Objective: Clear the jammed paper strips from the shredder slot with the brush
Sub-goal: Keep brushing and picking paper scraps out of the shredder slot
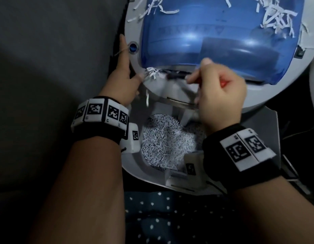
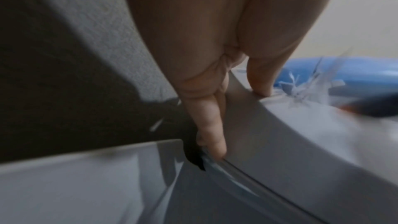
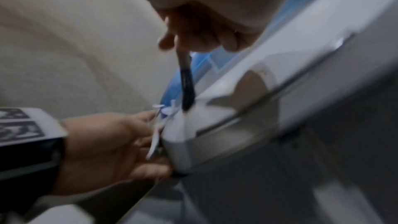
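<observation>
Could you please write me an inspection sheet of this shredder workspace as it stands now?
Surface: grey floor, dim.
Job's things: shredder head, grey with blue cover; jammed paper strips bunched at the slot's left end; brush, dark bristles beside them.
Clutter: loose strips on the cover; shredded paper filling the open bin.
Grippers: left hand grips the head's edge; right hand holds the brush.
Cables: thin dark cable at right.
Surroundings: dotted fabric below.
</observation>
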Demonstrator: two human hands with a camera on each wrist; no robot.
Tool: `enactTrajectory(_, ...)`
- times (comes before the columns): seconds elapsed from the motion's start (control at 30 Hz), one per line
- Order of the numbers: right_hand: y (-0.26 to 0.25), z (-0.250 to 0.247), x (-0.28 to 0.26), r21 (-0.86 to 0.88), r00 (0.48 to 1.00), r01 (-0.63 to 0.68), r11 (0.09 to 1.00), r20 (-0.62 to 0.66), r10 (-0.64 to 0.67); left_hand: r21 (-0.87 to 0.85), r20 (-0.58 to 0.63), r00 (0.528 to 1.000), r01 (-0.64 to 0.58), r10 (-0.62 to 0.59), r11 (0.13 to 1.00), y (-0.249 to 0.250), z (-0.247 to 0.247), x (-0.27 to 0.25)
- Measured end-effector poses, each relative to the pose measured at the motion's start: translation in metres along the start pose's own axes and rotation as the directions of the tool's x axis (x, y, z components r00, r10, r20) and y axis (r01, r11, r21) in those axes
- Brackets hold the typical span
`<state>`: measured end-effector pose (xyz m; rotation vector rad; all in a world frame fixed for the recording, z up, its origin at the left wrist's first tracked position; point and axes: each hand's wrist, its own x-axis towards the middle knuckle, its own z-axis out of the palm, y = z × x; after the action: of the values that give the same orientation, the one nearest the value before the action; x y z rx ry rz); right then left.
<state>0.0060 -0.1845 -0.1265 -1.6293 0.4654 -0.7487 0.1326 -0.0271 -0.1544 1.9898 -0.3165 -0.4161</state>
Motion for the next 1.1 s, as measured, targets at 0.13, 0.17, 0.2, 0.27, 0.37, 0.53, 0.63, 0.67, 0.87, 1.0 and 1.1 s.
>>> enactTrajectory(0.13,-0.008,0.025,0.004,-0.143,0.985,0.086,0.986,0.163,-0.062,-0.018,-0.004,0.999,0.042,-0.042,0.999,0.005,0.002,-0.002)
enactTrajectory(0.17,-0.009,0.030,0.003,-0.219,0.968,0.102,0.970,0.246,-0.047,-0.017,-0.001,0.999,0.038,-0.038,0.999,0.006,0.002,-0.003)
enactTrajectory(0.2,-0.011,0.031,0.002,-0.314,0.952,0.143,0.938,0.302,-0.044,-0.014,0.003,0.999,0.039,-0.039,0.999,0.006,0.002,-0.003)
enactTrajectory(0.27,-0.015,0.024,0.005,-0.464,0.945,0.207,0.861,0.322,-0.054,0.001,0.000,0.999,0.033,-0.033,0.999,0.004,0.001,-0.001)
enactTrajectory(0.37,-0.026,0.010,0.009,-0.432,0.978,0.181,0.883,0.171,-0.117,-0.014,-0.016,0.999,0.038,-0.039,0.999,-0.003,0.002,0.003)
enactTrajectory(0.53,-0.025,0.031,0.005,-0.370,0.933,0.230,0.900,0.346,-0.096,0.062,-0.040,0.997,0.063,-0.060,0.996,-0.005,0.004,0.001)
enactTrajectory(0.63,-0.015,0.013,0.002,-0.508,0.946,0.194,0.839,0.325,-0.023,0.192,-0.051,0.998,0.031,-0.021,0.981,0.004,0.007,0.001)
enactTrajectory(0.67,-0.012,0.002,-0.001,-0.506,0.958,0.180,0.844,0.283,-0.035,0.256,-0.042,0.999,0.011,0.000,0.967,0.005,0.008,0.002)
enactTrajectory(0.87,-0.014,-0.045,-0.008,-0.230,0.986,0.073,0.970,-0.130,-0.105,0.455,0.045,0.996,0.049,-0.078,0.889,0.025,0.013,0.003)
enactTrajectory(1.0,-0.013,-0.062,-0.004,-0.322,0.970,-0.028,0.946,-0.237,-0.052,0.504,0.042,0.996,0.042,-0.073,0.863,0.035,0.010,0.008)
enactTrajectory(1.1,0.002,-0.053,-0.001,-0.501,0.990,-0.125,0.856,-0.121,0.073,0.489,0.064,0.997,0.014,-0.052,0.872,0.029,0.005,0.019)
